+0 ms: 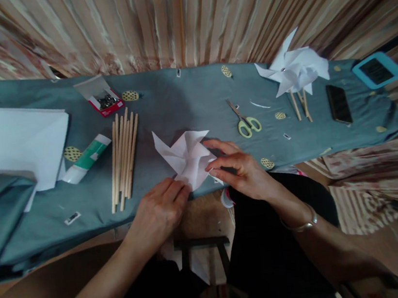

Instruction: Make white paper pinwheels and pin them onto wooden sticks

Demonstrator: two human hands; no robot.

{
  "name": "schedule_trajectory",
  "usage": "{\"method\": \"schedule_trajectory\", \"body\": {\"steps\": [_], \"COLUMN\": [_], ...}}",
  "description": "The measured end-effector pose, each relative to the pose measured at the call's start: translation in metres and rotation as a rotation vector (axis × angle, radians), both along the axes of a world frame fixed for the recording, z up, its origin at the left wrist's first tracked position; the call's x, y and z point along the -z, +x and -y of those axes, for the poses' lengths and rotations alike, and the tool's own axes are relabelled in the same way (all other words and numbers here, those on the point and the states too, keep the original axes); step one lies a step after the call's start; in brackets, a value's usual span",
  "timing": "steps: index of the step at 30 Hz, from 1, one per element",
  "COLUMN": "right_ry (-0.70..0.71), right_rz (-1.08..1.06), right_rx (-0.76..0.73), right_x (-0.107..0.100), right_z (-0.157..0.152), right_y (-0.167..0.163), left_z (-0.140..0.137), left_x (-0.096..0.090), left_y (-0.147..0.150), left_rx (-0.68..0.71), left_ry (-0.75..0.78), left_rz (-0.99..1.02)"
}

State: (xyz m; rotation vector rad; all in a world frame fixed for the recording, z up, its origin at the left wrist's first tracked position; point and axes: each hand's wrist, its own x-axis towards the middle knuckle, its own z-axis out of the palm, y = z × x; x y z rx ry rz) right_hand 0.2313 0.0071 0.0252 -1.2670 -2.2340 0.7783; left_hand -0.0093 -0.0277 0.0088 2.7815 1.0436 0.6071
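A white paper pinwheel [189, 156] with folded blades lies at the front edge of the cloth-covered table, between my hands. My left hand [164, 205] pinches its lower left part, fingers pressed together. On the other side, my right hand [236, 168] grips the lower right blade between thumb and fingers. To the left of the pinwheel lies a bundle of wooden sticks [123, 156]. Scissors [244, 121] with light green handles rest to the right, blades pointing away from me. No stick shows on the pinwheel in my hands.
A red box of metal pins [107, 102] stands open behind the sticks. Left are a green-and-white glue tube [86, 159] and white paper sheets [14, 139]. Finished pinwheels on sticks [294, 68], a phone [339, 103] and a blue-framed tablet [377, 70] lie right. A curtain [174, 20] hangs behind.
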Motion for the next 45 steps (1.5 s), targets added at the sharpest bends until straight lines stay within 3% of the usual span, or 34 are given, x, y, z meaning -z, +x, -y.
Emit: {"method": "schedule_trajectory", "body": {"steps": [9, 14, 45], "right_ry": [0.175, 0.287, 0.375], "right_rz": [0.063, 0.092, 0.131], "right_rx": [0.117, 0.118, 0.11], "right_x": [0.016, 0.023, 0.031], "right_z": [-0.006, -0.009, -0.01], "right_y": [-0.026, -0.034, -0.042], "left_z": [0.007, 0.004, 0.0], "left_x": [0.015, 0.014, 0.011], "left_y": [0.011, 0.014, 0.014], "left_rx": [-0.003, -0.011, -0.089], "left_ry": [-0.039, -0.061, -0.099], "left_rz": [0.101, 0.143, 0.134]}}
